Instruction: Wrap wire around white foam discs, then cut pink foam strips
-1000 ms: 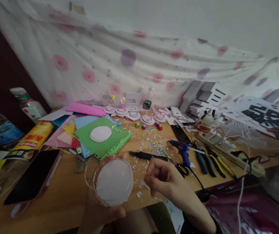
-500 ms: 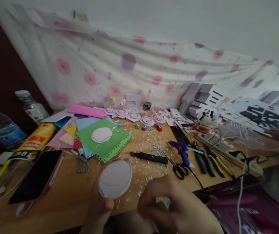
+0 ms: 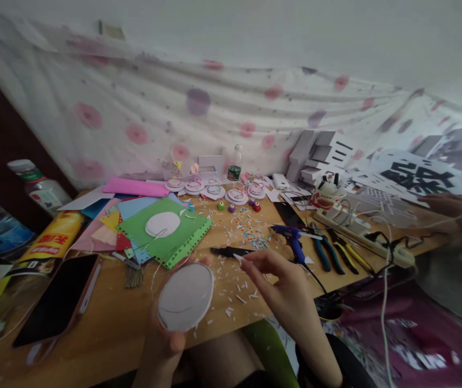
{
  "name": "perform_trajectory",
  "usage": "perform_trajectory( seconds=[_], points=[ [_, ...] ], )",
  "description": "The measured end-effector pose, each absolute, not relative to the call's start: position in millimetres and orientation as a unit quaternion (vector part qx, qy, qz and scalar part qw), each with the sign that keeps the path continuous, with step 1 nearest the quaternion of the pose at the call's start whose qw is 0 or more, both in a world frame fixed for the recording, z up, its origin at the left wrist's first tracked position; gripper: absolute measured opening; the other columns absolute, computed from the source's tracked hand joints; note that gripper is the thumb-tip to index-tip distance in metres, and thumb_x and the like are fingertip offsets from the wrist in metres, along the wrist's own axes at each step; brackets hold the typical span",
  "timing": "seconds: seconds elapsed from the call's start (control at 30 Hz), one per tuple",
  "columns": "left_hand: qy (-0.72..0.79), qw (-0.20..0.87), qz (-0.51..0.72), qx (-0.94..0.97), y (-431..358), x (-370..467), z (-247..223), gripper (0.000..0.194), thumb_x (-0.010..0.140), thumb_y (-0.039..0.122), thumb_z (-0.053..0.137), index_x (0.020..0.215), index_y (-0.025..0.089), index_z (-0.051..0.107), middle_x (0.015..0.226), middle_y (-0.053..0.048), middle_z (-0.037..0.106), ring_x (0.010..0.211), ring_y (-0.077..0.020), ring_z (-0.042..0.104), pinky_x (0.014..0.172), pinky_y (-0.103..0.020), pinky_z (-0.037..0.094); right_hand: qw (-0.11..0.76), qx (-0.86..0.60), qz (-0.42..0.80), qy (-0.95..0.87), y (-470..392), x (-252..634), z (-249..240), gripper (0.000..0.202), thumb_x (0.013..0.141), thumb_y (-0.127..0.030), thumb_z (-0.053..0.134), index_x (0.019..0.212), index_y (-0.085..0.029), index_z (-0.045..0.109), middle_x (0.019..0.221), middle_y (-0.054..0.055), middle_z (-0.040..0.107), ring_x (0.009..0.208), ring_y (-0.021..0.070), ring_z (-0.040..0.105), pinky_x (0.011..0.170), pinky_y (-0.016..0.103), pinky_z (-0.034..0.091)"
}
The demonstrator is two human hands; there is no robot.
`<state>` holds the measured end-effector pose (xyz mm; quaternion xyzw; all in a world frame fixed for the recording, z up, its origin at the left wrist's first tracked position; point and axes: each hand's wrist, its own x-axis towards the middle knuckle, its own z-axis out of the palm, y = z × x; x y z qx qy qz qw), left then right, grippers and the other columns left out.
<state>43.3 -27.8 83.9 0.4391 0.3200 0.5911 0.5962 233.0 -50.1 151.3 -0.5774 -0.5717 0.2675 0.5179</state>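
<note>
My left hand (image 3: 171, 343) is closed round a white round disc (image 3: 186, 297), thumb on its near edge and fingertips behind its far edge. A thin line, perhaps thread or wire, crosses the disc's lower face. Above the table, my right hand (image 3: 281, 280) pinches a small white sliver (image 3: 238, 258) between thumb and fingertips. Just behind that hand lies a black pen-shaped tool (image 3: 226, 251), its right end covered by the fingers. White scraps (image 3: 241, 298) are scattered below and around the hand.
Green sheets (image 3: 166, 250) carry another white disc (image 3: 162, 224). A phone (image 3: 59, 299) lies at left. To the right are a blue glue gun (image 3: 293, 237), pliers (image 3: 327, 253) and a power strip (image 3: 370, 240). Decorated discs (image 3: 237, 195) stand behind. Another person's hand (image 3: 443, 207) shows at far right.
My right hand has moved up and forward from near the table's front edge, and its pinched white sliver now shows. The left hand still holds the disc. The whole view has shifted slightly.
</note>
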Motion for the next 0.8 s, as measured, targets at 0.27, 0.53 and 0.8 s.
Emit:
perform_trajectory(
  seconds=[0.27,0.53,0.8],
  points=[
    [0.306,0.599,0.585,0.453,-30.8,44.8,85.8,0.110,0.039,0.078,0.085,0.135,0.030,0.059,0.132,-0.012,0.068,0.128,-0.0429,0.058,0.090,-0.048,0.061,0.637,-0.396,0.522,-0.406,-61.0,214.4,127.5,0.025,0.080,-0.040,0.083,0.086,-0.020,0.071,0.068,0.002,0.076,0.060,0.0150,0.070,0.061,0.026,0.058],
    [0.262,0.603,0.591,0.467,-23.5,43.0,68.3,0.105,0.036,0.063,0.095,0.129,0.024,0.063,0.126,-0.017,0.070,0.119,-0.0462,0.063,0.093,-0.049,0.058,0.552,-0.296,0.636,-0.451,-66.0,219.5,140.8,0.018,0.081,-0.032,0.083,0.083,-0.018,0.071,0.085,0.002,0.072,0.068,0.0092,0.067,0.056,0.016,0.053],
    [0.135,0.622,0.554,0.536,0.2,37.5,38.5,0.100,0.041,0.056,0.097,0.130,0.024,0.064,0.121,-0.019,0.073,0.100,-0.0387,0.073,0.080,-0.044,0.061,0.525,-0.238,0.691,-0.437,-61.4,219.0,133.7,0.023,0.085,-0.033,0.081,0.082,-0.016,0.066,0.070,-0.002,0.070,0.058,0.0059,0.063,0.057,0.015,0.052]
  ],
)
